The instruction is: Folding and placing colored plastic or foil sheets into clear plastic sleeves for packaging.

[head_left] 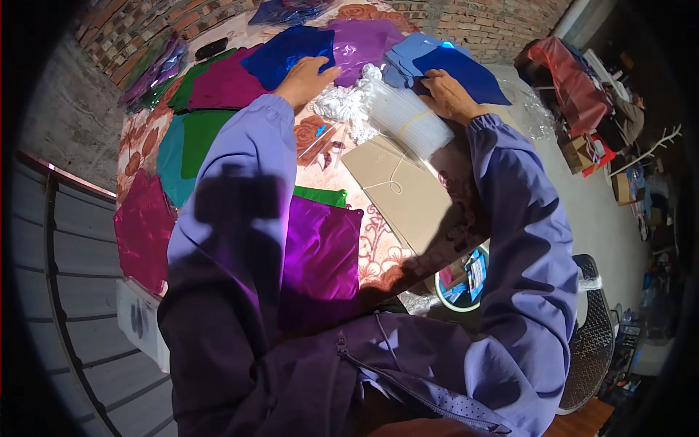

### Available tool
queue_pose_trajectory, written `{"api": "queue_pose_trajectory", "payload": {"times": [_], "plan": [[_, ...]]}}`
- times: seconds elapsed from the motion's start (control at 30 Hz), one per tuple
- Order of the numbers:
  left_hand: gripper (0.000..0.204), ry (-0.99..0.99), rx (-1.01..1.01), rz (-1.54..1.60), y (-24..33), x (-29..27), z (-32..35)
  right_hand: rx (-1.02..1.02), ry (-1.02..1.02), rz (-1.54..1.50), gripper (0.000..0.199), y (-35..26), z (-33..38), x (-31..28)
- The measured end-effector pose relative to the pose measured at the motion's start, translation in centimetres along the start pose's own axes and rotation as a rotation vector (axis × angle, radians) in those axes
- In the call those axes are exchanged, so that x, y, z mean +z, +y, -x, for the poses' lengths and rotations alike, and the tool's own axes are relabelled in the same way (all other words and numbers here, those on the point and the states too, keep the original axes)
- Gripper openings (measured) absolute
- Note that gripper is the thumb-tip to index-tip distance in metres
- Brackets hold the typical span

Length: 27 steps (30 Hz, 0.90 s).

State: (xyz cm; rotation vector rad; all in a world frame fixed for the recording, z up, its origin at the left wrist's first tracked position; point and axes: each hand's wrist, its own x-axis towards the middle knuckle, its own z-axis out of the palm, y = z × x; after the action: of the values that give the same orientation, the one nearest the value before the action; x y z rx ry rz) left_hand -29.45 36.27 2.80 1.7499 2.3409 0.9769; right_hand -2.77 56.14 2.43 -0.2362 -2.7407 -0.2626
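Note:
My left hand reaches over the far side of the covered table, its fingers apart at the edge of a shiny blue foil bag. My right hand rests with bent, parted fingers at the near edge of a dark blue bag; its fingertips are partly hidden. Between the hands lie a tangle of white cord and a bundle of clear white tubes or strips tied with a yellow band. Beyond them are a purple bag and light blue bags.
Flat brown cardboard lies mid-table on a flowered cloth. Magenta, green, teal and purple bags spread leftward and nearer. A round container stands by my right forearm, near a black mesh chair.

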Motion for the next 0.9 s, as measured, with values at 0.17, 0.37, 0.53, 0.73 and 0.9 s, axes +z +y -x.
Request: {"api": "queue_pose_trajectory", "payload": {"times": [0.17,0.37,0.53,0.73,0.9], "plan": [[0.060,-0.039,0.038,0.089,2.1,0.3,0.4,0.031,-0.129,0.038,0.019,-0.2,-0.8,0.9],[0.054,-0.124,-0.020,0.114,2.2,0.5,0.6,0.015,-0.115,0.247,0.012,-0.7,-1.0,1.8],[0.049,-0.107,-0.035,0.149,2.3,1.1,0.6,-0.038,0.035,0.182,0.012,0.1,-1.1,1.4],[0.041,0.004,-0.020,0.241,3.1,1.3,0.6,0.296,0.145,-0.165,0.015,0.3,-0.9,1.0],[0.035,0.059,0.146,0.190,5.5,2.5,-0.1,0.458,0.098,-0.444,0.016,2.8,-0.4,1.1]]}}
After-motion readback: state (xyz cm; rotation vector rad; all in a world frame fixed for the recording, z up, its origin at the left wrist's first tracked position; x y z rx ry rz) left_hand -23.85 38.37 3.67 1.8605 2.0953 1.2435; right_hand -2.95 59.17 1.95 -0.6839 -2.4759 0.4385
